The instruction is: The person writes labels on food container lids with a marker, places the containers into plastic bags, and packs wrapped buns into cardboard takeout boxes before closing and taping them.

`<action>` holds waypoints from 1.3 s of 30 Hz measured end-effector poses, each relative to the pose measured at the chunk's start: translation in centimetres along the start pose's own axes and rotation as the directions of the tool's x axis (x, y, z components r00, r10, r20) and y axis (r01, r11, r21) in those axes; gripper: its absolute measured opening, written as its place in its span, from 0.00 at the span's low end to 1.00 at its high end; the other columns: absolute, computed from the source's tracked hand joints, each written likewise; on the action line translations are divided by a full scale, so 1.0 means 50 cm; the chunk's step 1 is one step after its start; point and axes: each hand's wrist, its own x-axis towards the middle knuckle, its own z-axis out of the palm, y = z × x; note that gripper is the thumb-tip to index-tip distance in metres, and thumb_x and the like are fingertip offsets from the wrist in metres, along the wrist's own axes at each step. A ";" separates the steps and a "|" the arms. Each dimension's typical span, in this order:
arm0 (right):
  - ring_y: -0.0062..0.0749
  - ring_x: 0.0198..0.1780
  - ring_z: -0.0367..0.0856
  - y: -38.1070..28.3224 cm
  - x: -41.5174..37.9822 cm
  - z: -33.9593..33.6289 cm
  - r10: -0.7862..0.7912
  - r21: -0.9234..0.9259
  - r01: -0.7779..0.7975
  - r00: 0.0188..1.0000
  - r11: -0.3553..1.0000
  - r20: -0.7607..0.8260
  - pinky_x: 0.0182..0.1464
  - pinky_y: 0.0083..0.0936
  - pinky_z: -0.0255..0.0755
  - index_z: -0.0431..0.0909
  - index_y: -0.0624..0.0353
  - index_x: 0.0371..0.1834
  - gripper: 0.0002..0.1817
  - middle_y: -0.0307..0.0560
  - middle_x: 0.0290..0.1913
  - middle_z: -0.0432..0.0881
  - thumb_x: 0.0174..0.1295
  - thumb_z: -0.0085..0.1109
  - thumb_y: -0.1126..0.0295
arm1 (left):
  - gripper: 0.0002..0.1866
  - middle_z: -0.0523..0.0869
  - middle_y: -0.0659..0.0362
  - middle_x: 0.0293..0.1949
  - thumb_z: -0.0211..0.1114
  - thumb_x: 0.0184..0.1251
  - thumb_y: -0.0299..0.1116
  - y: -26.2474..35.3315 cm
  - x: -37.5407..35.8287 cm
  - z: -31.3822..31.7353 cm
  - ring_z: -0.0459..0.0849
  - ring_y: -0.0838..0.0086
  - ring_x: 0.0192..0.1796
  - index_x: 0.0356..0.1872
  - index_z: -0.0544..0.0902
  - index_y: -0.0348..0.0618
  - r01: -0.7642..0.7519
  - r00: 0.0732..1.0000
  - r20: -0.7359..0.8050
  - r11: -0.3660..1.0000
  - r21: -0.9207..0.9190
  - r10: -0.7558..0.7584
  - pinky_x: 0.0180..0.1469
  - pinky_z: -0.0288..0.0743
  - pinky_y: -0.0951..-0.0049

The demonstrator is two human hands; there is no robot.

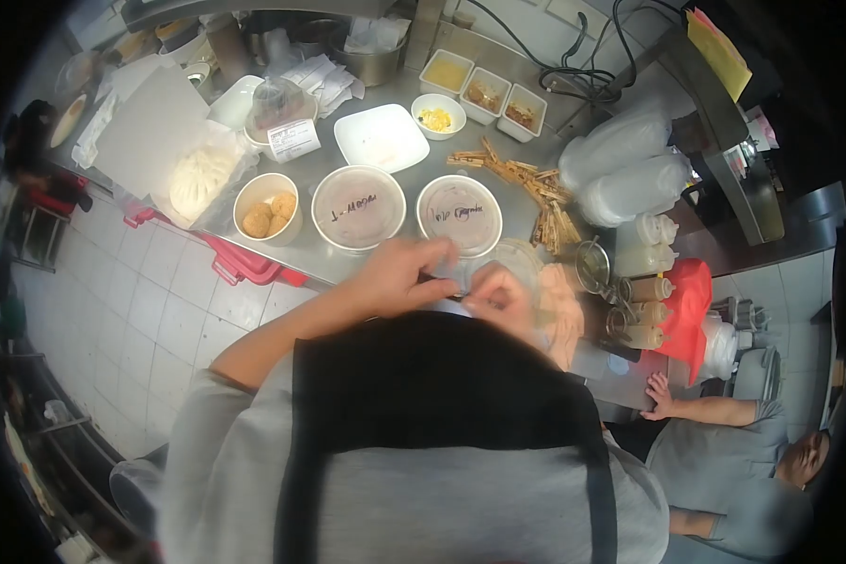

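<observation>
Close to my chest, at the counter's front edge, my left hand and my right hand are near each other. The fingers of both are bent together around something small that I cannot make out; the right hand is blurred. Just beyond them stand two round lidded tubs with dark handwriting, the right one nearest my hands. A paper bowl with browned balls is to the left. A translucent round lid or container lies partly behind my right hand.
Behind the tubs are a white square dish, a bowl of yellow shreds and three sauce trays. Wooden clothespins, plastic containers and bottles are at the right. A co-worker's hand rests at the counter's right end.
</observation>
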 end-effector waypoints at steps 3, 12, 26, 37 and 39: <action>0.18 0.34 0.74 -0.002 0.000 -0.082 0.091 -0.099 -0.132 0.934 0.986 -0.345 0.34 0.14 0.68 0.71 0.60 0.31 0.07 0.41 0.39 0.72 0.54 0.58 0.83 | 0.16 0.77 0.52 0.39 0.67 0.55 0.39 0.002 0.014 0.017 0.77 0.59 0.43 0.41 0.75 0.43 -0.313 0.818 -0.404 0.907 0.282 0.408 0.43 0.71 0.63; 0.46 0.41 0.74 0.093 0.138 -0.229 -0.380 -0.895 -0.122 0.875 0.430 -0.302 0.48 0.36 0.66 0.79 0.59 0.25 0.11 0.52 0.37 0.77 0.53 0.65 0.63 | 0.21 0.72 0.54 0.47 0.63 0.61 0.35 -0.153 -0.131 0.067 0.73 0.67 0.52 0.52 0.67 0.41 0.094 0.369 -0.603 0.674 -0.733 -0.707 0.49 0.69 0.65; 0.13 0.25 0.67 -0.011 0.192 -0.175 -0.089 -0.431 -0.205 0.817 0.879 -0.570 0.29 0.15 0.62 0.72 0.59 0.25 0.11 0.33 0.22 0.74 0.60 0.60 0.66 | 0.27 0.69 0.61 0.58 0.52 0.68 0.35 -0.165 -0.100 0.069 0.67 0.75 0.57 0.67 0.57 0.53 0.070 0.630 -0.383 0.541 -0.838 -0.675 0.55 0.63 0.68; 0.13 0.26 0.67 0.054 0.178 -0.087 -0.080 -0.450 -0.133 0.902 0.883 -0.423 0.29 0.13 0.62 0.73 0.59 0.28 0.10 0.33 0.23 0.72 0.64 0.55 0.66 | 0.28 0.64 0.53 0.63 0.49 0.72 0.42 -0.188 -0.070 0.104 0.63 0.68 0.64 0.70 0.54 0.49 0.100 0.619 -0.428 0.606 -0.789 -0.659 0.61 0.62 0.62; 0.15 0.26 0.69 0.018 0.162 -0.080 0.019 -0.330 -0.207 0.871 0.921 -0.491 0.28 0.15 0.64 0.73 0.59 0.31 0.10 0.34 0.24 0.73 0.66 0.53 0.64 | 0.27 0.62 0.52 0.63 0.51 0.71 0.39 -0.191 -0.119 0.072 0.64 0.67 0.63 0.68 0.58 0.48 0.253 0.619 -0.588 0.841 -0.478 -0.521 0.60 0.64 0.63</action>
